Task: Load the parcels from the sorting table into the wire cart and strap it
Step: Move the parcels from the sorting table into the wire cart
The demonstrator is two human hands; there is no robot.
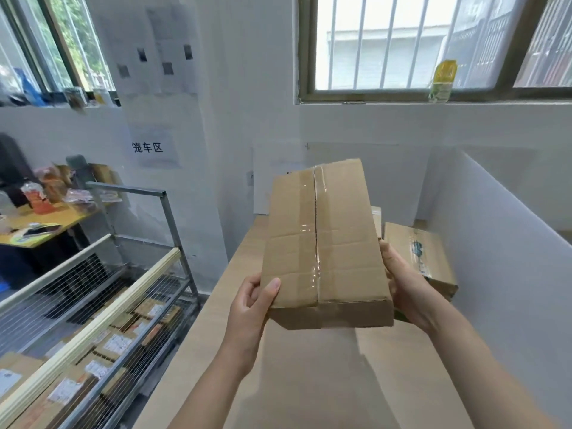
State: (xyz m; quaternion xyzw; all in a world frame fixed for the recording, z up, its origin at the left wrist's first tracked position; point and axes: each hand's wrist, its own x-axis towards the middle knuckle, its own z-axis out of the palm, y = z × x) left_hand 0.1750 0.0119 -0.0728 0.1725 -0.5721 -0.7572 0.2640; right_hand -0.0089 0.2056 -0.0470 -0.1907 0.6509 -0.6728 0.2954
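Cardboard box (pixel 325 243), taped along its middle, is held above the sorting table (pixel 309 382): left hand (pixel 250 308) grips its near left corner, right hand (pixel 405 292) cups the right edge. Swinging left toward the wire cart (pixel 102 308), it might clip the cart's top rail and slip free.

Left forearm (pixel 213 385) and right forearm (pixel 483 366) were slim and bare right to the frame edge; any clothing lay out of view. Left grip (pixel 247 308) had a short, rounded, plain thumbnail. Right grip (pixel 408 289) had a bare wrist, its nails hidden.
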